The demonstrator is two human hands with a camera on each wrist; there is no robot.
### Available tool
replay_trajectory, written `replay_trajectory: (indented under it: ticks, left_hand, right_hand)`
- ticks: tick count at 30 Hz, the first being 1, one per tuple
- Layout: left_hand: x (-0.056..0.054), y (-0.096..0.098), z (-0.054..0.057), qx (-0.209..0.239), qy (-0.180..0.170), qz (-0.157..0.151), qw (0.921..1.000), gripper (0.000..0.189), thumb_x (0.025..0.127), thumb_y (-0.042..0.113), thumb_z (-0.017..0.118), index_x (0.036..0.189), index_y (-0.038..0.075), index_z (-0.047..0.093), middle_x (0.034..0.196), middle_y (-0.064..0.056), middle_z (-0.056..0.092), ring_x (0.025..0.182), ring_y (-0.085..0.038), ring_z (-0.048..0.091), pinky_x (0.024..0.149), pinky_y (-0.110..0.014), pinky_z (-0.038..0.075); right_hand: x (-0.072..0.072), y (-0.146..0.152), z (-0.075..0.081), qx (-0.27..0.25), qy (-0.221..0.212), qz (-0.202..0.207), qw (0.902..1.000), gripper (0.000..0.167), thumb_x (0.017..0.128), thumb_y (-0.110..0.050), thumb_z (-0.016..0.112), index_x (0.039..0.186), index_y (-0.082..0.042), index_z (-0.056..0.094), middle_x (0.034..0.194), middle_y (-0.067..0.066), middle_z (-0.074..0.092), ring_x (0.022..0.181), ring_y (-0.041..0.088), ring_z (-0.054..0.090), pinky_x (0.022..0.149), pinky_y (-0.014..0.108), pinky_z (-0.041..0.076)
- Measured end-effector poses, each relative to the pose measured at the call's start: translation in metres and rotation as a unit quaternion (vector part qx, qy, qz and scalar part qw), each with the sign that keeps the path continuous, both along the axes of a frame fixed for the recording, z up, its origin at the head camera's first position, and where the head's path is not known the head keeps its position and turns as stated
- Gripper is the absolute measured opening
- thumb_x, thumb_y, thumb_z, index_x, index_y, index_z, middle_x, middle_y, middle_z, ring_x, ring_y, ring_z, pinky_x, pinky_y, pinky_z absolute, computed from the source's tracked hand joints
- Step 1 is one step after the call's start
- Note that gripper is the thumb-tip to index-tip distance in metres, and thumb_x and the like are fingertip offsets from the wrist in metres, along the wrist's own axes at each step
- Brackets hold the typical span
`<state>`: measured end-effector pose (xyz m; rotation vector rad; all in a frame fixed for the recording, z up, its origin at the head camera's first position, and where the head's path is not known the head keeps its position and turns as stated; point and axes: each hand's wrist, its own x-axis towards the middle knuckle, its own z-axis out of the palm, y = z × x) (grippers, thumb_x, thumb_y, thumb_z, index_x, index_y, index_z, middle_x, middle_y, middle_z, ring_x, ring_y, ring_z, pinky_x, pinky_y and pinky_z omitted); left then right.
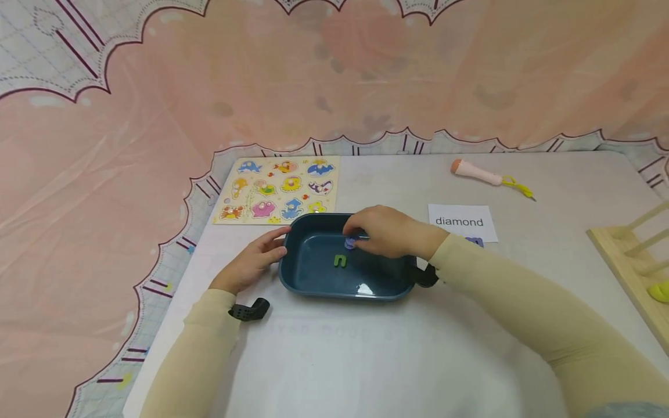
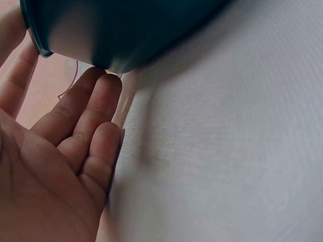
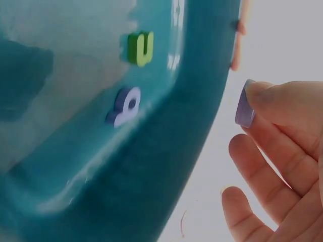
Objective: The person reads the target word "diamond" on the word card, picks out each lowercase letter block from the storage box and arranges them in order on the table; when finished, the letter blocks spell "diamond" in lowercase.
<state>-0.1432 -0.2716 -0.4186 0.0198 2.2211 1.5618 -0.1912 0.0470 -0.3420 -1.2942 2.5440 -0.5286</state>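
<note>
Right-hand pinch: A small purple letter piece with a smooth, thick side [image 3: 246, 103] was held between thumb and finger of the right hand [image 1: 387, 232], over the tray; its narrow side was presented to the right wrist view, so which letter it was could not be told.
Green "n": A chunky, matt green letter shaped like an "n" [image 1: 340, 257] was laid flat near the middle of the tray floor, slightly toward the person from the right fingertips, its two legs pointed toward the tray's near edge. It was approached more closely by the right hand than by the left.
Loose purple letter: A thick purple letter with a round hole [image 3: 124, 107] was seen on the tray floor just beside the green one, its long axis slanted in the right wrist view.
Tray: The dark teal, glossy, round-cornered tray [image 1: 308, 278] was set on the white-covered worktop [image 1: 334, 360], well in from its far edge.
Left-hand touch: The tray's left edge was touched from outside by the left hand [image 1: 251, 264], its fingers relaxed and extended.
"diamond" card: Beyond the tray's far right corner, a white printed card [image 1: 460, 217] was placed, its near edge partly covered by the right sleeve [image 1: 502, 290].
</note>
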Motion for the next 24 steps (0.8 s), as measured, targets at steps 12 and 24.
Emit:
replay_trajectory:
  ticks: [12, 24]
  left_hand:
    - [0.002, -0.001, 0.001, -0.015, -0.003, -0.009, 0.9999, 0.067, 0.102, 0.036, 0.059, 0.159, 0.020, 0.029, 0.159, -0.023, 0.028, 0.145, -0.043, 0.027, 0.114, -0.066, 0.018]
    - [0.001, -0.001, 0.001, -0.012, -0.001, -0.009, 0.9999, 0.065, 0.103, 0.034, 0.058, 0.159, 0.020, 0.029, 0.159, -0.023, 0.027, 0.145, -0.042, 0.026, 0.114, -0.065, 0.018]
  right_hand:
    - [-0.002, 0.055, -0.001, -0.027, 0.017, -0.061, 0.9976, 0.030, 0.093, -0.010, 0.071, 0.121, -0.001, 0.069, 0.116, 0.009, 0.070, 0.109, 0.026, 0.064, 0.098, 0.045, 0.050]
    - [-0.002, 0.115, -0.007, -0.030, 0.019, -0.133, 0.9905, 0.026, 0.091, -0.008, 0.073, 0.116, -0.001, 0.071, 0.104, 0.009, 0.071, 0.097, 0.028, 0.064, 0.087, 0.048, 0.054]
